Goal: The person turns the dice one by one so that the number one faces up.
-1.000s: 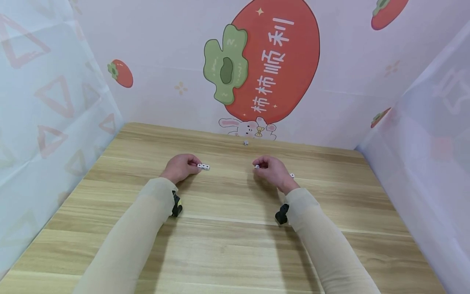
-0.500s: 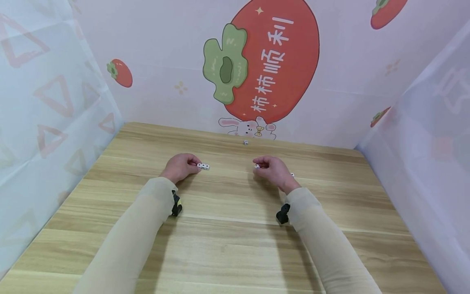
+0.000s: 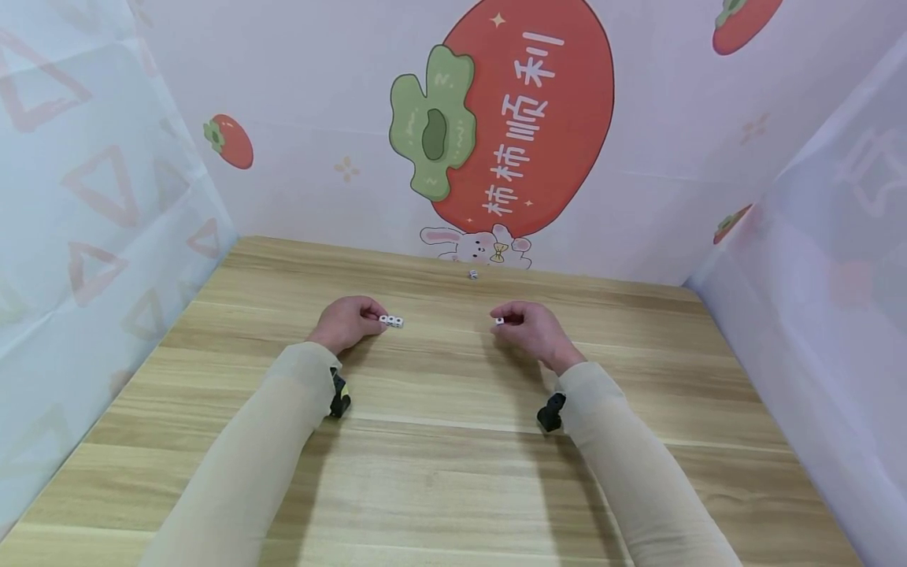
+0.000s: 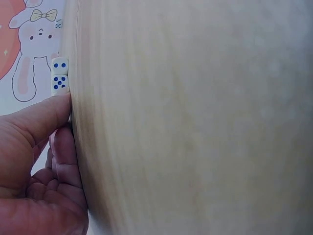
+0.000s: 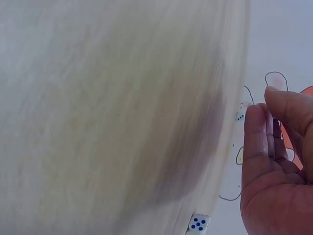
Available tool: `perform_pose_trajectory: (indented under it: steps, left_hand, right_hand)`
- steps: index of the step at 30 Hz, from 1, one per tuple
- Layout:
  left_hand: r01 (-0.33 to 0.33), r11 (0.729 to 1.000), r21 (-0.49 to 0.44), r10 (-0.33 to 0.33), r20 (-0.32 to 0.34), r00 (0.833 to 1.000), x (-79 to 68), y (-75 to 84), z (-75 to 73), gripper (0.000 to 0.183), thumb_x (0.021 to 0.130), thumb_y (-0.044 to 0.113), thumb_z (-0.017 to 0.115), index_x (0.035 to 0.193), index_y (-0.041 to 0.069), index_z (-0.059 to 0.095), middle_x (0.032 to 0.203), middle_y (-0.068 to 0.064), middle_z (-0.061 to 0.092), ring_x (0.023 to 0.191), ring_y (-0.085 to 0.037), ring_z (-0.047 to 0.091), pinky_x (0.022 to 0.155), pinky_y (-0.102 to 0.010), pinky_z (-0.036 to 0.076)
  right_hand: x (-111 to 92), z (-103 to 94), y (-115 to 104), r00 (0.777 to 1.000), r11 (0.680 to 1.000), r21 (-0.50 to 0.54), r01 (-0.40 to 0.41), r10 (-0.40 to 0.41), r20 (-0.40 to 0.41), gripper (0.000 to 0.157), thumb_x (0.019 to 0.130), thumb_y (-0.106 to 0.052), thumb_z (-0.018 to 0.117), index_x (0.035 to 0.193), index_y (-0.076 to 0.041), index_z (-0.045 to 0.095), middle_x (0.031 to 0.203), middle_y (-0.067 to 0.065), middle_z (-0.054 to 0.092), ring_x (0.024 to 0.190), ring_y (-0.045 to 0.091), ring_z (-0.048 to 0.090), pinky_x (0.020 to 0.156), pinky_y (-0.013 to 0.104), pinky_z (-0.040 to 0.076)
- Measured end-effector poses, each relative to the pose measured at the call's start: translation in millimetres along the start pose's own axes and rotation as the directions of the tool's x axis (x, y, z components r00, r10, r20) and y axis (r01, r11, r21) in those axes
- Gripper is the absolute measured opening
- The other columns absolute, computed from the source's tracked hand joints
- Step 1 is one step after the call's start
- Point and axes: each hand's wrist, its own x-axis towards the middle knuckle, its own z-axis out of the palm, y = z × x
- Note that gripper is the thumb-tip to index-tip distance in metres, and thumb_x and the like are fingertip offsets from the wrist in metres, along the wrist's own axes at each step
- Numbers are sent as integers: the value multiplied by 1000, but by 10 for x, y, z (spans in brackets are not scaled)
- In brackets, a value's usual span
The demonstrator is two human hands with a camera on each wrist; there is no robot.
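Observation:
Three small white dice (image 3: 391, 321) lie in a touching row on the wooden table, each with a single dark dot on top. My left hand (image 3: 347, 323) pinches the row's left end between thumb and fingers; the left wrist view shows two dice (image 4: 59, 74) past the thumb. Apart from the row, on the right, my right hand (image 3: 530, 329) pinches another die (image 3: 499, 321), its top showing one dark dot. In the right wrist view the fingers hide that die. Another die (image 5: 198, 223) appears low in that view, on the table near the hand.
One more die (image 3: 473, 275) lies at the back of the table (image 3: 425, 472), close to the printed back wall (image 3: 298, 205). Printed sheets stand along the left and right sides. A dark wrist camera (image 3: 551, 413) hangs under the right cuff.
The die in my right hand has turned between the fingers, and now a single dot faces up. The right hand has shifted slightly right, covering the die behind it. My left hand stays put.

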Motion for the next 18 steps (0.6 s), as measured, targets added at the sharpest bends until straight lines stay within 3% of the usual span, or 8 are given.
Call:
perform_pose_trajectory:
  steps: [13, 18]
  left_hand:
    - [-14, 1000, 24, 14, -1, 1000, 3, -12, 3, 15, 96, 17, 74, 110, 9, 75, 106, -7, 71, 92, -23, 59, 83, -35, 45]
    - [-15, 1000, 22, 15, 1, 1000, -9, -4, 4, 16, 96, 17, 73, 110, 9, 75, 106, -8, 71, 93, -24, 59, 84, -35, 45]
  right_hand:
    - [-42, -153, 63, 1000, 999, -41, -9, 8, -28, 28, 99, -20, 72, 126, -14, 70, 120, 5, 68, 109, 25, 60, 95, 41, 53]
    - [-71, -254, 78, 1000, 1000, 9, -6, 6, -28, 32, 100, -19, 71, 130, -10, 68, 122, 8, 67, 111, 26, 60, 94, 40, 54]
